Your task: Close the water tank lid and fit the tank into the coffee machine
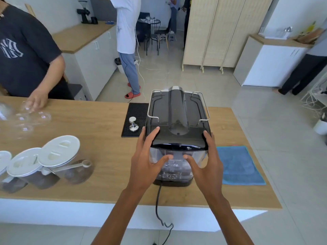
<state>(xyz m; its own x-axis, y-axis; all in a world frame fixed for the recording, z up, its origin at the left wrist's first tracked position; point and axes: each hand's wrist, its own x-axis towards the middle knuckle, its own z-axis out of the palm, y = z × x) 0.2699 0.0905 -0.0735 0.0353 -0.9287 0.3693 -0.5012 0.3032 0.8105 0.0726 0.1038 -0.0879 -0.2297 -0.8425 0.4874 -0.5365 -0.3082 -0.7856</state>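
Note:
A black coffee machine stands on the wooden counter with its back toward me. The clear water tank sits at its rear, and the dark lid lies flat on top of it. My left hand grips the tank's left side, fingers on the lid's edge and thumb pressed on the clear wall. My right hand mirrors it on the right side. A black power cord hangs from the machine's base over the counter edge.
A metal tamper stands on a black mat left of the machine. A blue cloth lies to the right. Jars with white lids sit at the left. Another person's hand touches clear cups at far left.

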